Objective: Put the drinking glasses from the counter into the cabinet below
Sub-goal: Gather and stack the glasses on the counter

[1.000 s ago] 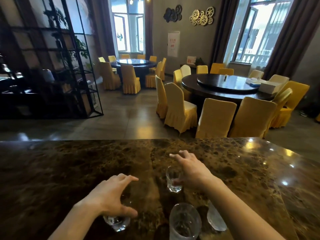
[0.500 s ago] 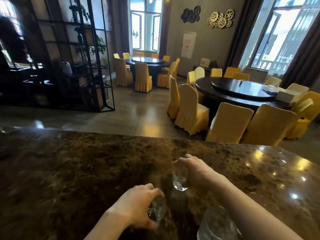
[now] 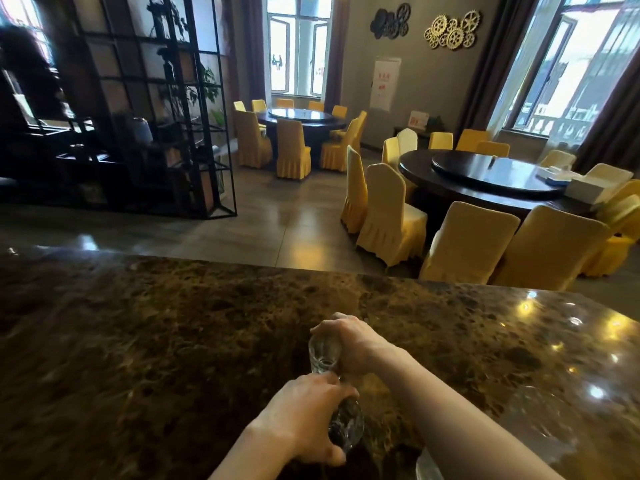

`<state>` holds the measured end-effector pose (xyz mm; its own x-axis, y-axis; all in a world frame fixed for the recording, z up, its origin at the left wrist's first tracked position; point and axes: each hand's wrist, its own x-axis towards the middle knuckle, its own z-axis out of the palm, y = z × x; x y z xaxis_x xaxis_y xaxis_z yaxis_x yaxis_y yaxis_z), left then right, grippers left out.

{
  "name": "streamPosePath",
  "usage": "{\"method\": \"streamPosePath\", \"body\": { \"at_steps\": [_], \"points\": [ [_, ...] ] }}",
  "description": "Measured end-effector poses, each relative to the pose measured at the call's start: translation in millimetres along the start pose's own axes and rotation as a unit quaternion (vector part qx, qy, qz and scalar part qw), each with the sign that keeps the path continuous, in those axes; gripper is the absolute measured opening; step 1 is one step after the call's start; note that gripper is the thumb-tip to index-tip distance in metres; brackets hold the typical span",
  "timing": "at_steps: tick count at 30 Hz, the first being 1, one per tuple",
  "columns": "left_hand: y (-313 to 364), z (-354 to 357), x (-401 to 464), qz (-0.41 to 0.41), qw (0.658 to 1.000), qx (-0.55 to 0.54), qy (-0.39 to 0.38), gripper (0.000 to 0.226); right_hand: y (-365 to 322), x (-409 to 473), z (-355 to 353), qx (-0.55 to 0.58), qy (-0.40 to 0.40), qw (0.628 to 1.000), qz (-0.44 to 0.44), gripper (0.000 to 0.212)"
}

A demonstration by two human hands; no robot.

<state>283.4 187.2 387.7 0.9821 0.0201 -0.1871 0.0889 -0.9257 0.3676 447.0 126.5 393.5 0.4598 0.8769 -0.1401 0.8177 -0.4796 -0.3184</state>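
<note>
Both my hands are over the dark brown marble counter [image 3: 173, 341]. My right hand [image 3: 349, 341] grips a small clear drinking glass [image 3: 323, 355] from above, upright and near the counter's middle. Just in front of it, my left hand [image 3: 304, 417] is closed around a second clear glass [image 3: 346, 424], which is tilted with its base pointing right. The rim of a third, larger glass [image 3: 427, 467] shows at the bottom edge under my right forearm. The cabinet below is out of sight.
Beyond the counter's far edge lies a dining room with two round dark tables [image 3: 485, 174] ringed by yellow-covered chairs [image 3: 391, 216]. A black metal shelf frame [image 3: 156, 109] stands at the left. The counter stretches wide to both sides of my hands.
My left hand has closed on its glass, lifted it and moved it right, close to the right hand. My right hand has closed over the small glass. The view shifted left and up.
</note>
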Motion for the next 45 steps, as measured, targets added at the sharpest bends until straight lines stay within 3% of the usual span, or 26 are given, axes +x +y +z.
{"method": "streamPosePath", "body": {
  "at_steps": [4,7,11,15,19,24,31,39,45],
  "points": [
    [4.4,-3.8,-2.2,-0.002,1.000,0.017,-0.013,0.088,-4.1,-13.1,-13.1,0.028,-0.010,1.000,0.000,0.084],
    [12.2,-14.5,-5.8,-0.002,0.999,0.040,-0.016,0.090,3.2,-49.6,-49.6,0.096,0.062,0.993,-0.001,0.077],
    [53.8,-34.7,-2.7,0.055,0.992,-0.010,0.112,0.082,55.7,-149.3,-100.1,0.094,0.140,0.986,-0.003,0.062],
    [117.8,-29.7,27.6,0.147,0.985,-0.031,0.081,0.095,120.5,-238.9,-117.7,0.016,0.065,0.993,0.095,0.090],
    [149.4,-5.0,54.1,0.147,0.988,0.037,0.005,0.104,154.7,-270.0,-104.9,0.018,-0.025,0.993,0.114,0.102],
    [148.7,5.0,59.1,0.103,0.993,0.056,-0.004,0.088,166.5,-262.5,-87.0,0.015,0.017,0.994,0.110,0.090],
    [130.7,-2.1,49.9,0.040,0.997,0.060,0.042,0.088,169.4,-226.1,-92.6,-0.007,-0.045,0.995,0.089,0.082],
    [113.9,-1.1,48.2,-0.005,0.998,0.029,0.047,0.088,140.0,-131.1,-96.9,-0.014,0.035,0.999,0.014,0.081],
    [108.8,-0.1,54.2,-0.005,0.999,0.003,0.040,0.089,112.4,-70.5,-88.4,0.025,0.030,0.999,-0.010,0.080]
  ]
}}
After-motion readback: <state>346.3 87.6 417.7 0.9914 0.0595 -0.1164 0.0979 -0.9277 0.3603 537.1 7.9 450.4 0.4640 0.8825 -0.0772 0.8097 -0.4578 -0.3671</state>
